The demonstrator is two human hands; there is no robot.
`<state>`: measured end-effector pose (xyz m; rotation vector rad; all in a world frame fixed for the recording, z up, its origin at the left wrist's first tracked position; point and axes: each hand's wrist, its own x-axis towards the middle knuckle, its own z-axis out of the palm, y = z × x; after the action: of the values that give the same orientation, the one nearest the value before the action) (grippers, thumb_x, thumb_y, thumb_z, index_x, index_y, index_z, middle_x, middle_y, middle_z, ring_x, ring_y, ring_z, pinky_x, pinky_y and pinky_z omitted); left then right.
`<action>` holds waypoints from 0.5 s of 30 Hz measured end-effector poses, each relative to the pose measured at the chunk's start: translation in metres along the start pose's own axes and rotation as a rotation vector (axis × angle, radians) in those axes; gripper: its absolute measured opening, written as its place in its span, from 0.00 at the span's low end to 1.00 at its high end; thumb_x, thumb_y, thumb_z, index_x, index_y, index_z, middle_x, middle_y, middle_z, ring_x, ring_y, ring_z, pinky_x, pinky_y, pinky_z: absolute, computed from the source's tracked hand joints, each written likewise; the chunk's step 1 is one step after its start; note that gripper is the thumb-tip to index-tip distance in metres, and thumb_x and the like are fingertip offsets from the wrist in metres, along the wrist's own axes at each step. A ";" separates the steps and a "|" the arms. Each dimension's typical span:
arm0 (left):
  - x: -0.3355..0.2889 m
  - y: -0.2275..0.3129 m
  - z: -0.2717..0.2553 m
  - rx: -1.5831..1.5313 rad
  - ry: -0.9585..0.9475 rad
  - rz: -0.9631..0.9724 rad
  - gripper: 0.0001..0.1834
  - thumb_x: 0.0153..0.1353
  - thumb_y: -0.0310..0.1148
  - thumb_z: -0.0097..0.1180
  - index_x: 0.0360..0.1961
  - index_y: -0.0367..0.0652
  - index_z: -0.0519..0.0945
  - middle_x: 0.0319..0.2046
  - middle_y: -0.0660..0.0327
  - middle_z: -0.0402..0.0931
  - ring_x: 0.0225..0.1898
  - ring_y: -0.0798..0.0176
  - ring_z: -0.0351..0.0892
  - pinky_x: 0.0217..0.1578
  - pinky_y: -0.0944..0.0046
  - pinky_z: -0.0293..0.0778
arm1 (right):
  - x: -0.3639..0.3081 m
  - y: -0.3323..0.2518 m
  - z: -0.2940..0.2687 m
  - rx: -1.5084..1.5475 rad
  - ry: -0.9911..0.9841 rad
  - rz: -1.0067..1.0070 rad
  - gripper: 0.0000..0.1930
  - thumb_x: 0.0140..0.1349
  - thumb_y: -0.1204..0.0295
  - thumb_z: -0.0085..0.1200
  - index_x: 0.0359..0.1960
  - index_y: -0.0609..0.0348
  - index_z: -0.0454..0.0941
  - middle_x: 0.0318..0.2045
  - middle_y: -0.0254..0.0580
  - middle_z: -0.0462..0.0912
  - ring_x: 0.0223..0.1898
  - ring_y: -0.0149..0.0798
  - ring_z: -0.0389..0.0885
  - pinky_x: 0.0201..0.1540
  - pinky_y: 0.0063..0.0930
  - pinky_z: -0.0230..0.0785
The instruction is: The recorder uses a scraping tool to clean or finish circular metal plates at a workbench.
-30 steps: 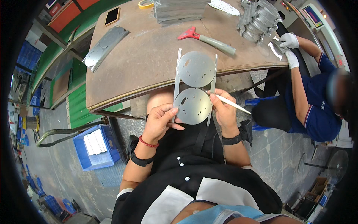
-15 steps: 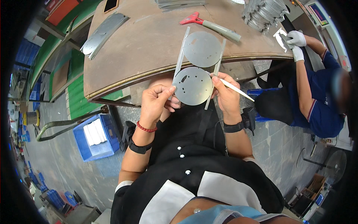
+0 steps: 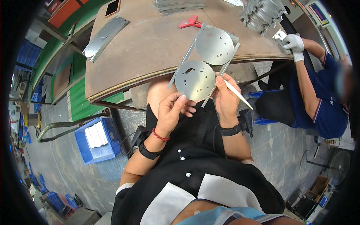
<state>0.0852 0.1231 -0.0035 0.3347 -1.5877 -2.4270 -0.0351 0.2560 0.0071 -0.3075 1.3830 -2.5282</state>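
Note:
A thin grey metal sheet part [image 3: 195, 83], two round discs joined between narrow side strips, is tilted over the table's front edge. My right hand [image 3: 227, 98] is closed on its right strip, beside the lower disc. The same hand holds a white pointed stick [image 3: 240, 96], its tip slanting down to the right. At the lower disc's bottom edge is my left hand [image 3: 172, 109], its fingers loosely bent and apart, the thumb tip by the rim. Small holes and slots show in both discs.
On the brown table [image 3: 150, 48] lie a red-headed scraper [image 3: 190, 22], partly covered by the part, stacked metal sheets [image 3: 107, 37], more stacks behind, and a phone [image 3: 112, 7]. A co-worker's gloved hands [image 3: 294, 45] work at the right. A blue crate [image 3: 96, 140] stands lower left.
The metal part has tilted and shifted to the right, its upper end now covering the scraper's handle. My left hand has slid off its left edge to below the lower disc.

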 end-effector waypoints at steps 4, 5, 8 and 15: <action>0.005 0.005 0.000 -0.053 0.015 0.005 0.15 0.67 0.35 0.48 0.46 0.31 0.72 0.35 0.49 0.80 0.30 0.62 0.82 0.28 0.68 0.79 | -0.002 0.006 0.007 0.067 0.024 -0.036 0.12 0.62 0.74 0.55 0.44 0.70 0.74 0.32 0.42 0.81 0.28 0.27 0.79 0.29 0.18 0.74; 0.004 0.004 0.000 -0.051 0.019 0.005 0.15 0.67 0.35 0.48 0.46 0.31 0.72 0.35 0.49 0.80 0.30 0.62 0.82 0.28 0.68 0.79 | -0.002 0.009 0.009 0.069 0.022 -0.033 0.12 0.62 0.74 0.55 0.44 0.70 0.74 0.32 0.42 0.81 0.28 0.27 0.79 0.29 0.18 0.74; 0.000 -0.001 0.006 -0.039 -0.046 -0.011 0.14 0.66 0.33 0.50 0.45 0.32 0.73 0.34 0.50 0.80 0.30 0.62 0.82 0.28 0.68 0.79 | -0.003 0.018 0.013 0.050 0.020 -0.078 0.12 0.63 0.72 0.53 0.45 0.65 0.71 0.34 0.41 0.80 0.30 0.30 0.78 0.30 0.23 0.73; 0.005 0.005 0.010 -0.068 -0.023 -0.061 0.14 0.65 0.30 0.50 0.48 0.31 0.71 0.35 0.51 0.79 0.33 0.60 0.82 0.29 0.67 0.80 | -0.004 0.021 0.019 0.018 0.012 -0.116 0.10 0.64 0.74 0.53 0.45 0.66 0.72 0.34 0.41 0.79 0.32 0.29 0.78 0.33 0.22 0.73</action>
<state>0.0771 0.1281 0.0051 0.3492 -1.5221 -2.5324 -0.0230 0.2310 -0.0013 -0.3798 1.3834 -2.6389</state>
